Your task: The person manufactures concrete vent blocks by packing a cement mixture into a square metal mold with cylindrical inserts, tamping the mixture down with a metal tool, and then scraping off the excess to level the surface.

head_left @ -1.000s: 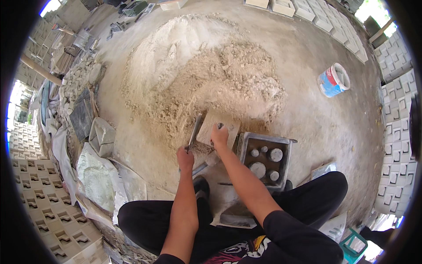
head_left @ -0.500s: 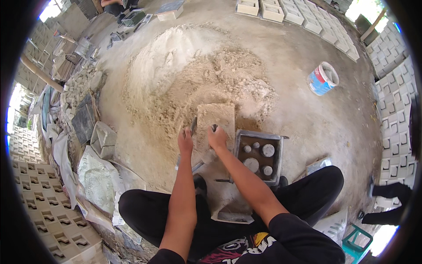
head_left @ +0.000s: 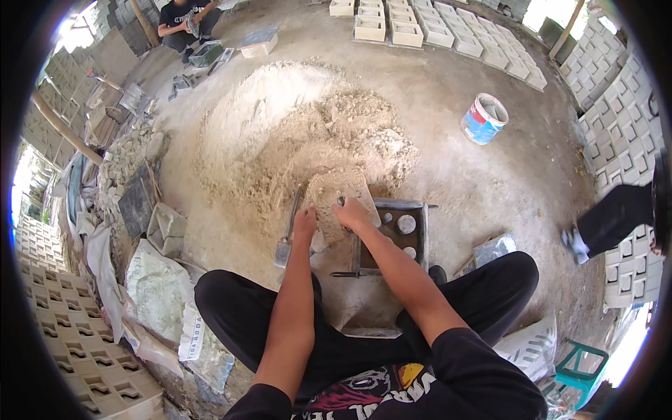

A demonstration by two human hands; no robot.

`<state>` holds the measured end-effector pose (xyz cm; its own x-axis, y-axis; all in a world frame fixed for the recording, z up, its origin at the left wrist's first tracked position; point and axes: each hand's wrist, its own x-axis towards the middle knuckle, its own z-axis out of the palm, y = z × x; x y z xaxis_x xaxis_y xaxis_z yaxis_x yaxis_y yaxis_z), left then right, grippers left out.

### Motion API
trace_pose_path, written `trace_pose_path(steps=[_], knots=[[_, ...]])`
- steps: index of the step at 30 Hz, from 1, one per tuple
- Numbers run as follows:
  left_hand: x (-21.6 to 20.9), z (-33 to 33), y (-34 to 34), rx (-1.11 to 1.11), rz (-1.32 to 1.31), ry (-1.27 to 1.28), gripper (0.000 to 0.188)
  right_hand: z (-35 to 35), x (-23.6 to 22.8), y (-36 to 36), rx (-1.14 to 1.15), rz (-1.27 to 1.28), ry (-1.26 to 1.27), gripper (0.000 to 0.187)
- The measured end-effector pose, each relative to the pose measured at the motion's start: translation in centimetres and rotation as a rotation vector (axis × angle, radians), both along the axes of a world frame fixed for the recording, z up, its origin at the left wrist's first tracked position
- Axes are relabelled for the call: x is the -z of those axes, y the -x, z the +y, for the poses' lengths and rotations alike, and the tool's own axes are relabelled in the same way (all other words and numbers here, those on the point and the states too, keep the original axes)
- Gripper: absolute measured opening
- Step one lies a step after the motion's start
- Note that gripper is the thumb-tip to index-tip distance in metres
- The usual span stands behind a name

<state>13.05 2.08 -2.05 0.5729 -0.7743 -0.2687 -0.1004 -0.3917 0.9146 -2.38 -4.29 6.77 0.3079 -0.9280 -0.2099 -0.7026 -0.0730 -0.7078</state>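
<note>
A square, flat plate [head_left: 351, 183] carries a heap of loose sandy mix at the near edge of the big pile. My right hand [head_left: 354, 213] is closed around a short dark handle on it. At the plate's left edge sits my left hand [head_left: 305, 221], fingers curled; what they hold is hidden. Just left of that hand a trowel-like tool [head_left: 283, 250] lies on the floor, dark handle pointing away from me. Right of the plate stands a square mold [head_left: 425, 234] with round posts inside, partly covered by my right forearm.
Beyond the plate spreads the sandy pile [head_left: 336, 122]. A paint bucket [head_left: 484, 119] stands at right, with rows of cast blocks [head_left: 434, 31] behind. One person [head_left: 185, 24] squats far left; another person's leg [head_left: 616, 217] is at right. An open sack of powder [head_left: 157, 283] lies left.
Mix now lies heaped on the plate, which has tilted slightly. My left hand has shifted off the trowel-like tool toward the plate. The person at right has stepped farther into view.
</note>
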Motion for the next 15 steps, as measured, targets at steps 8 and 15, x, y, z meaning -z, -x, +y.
trace_pose_path(steps=[8,15], knots=[[-4.6,-1.6,4.1,0.163,0.133,-0.019,0.043,-3.9,2.5,5.3,0.034,-0.145,-0.143,0.037],[-3.7,-0.4,2.4,0.016,0.088,0.056,0.046,-3.6,-6.9,11.2,-0.19,-0.206,-0.387,0.041]])
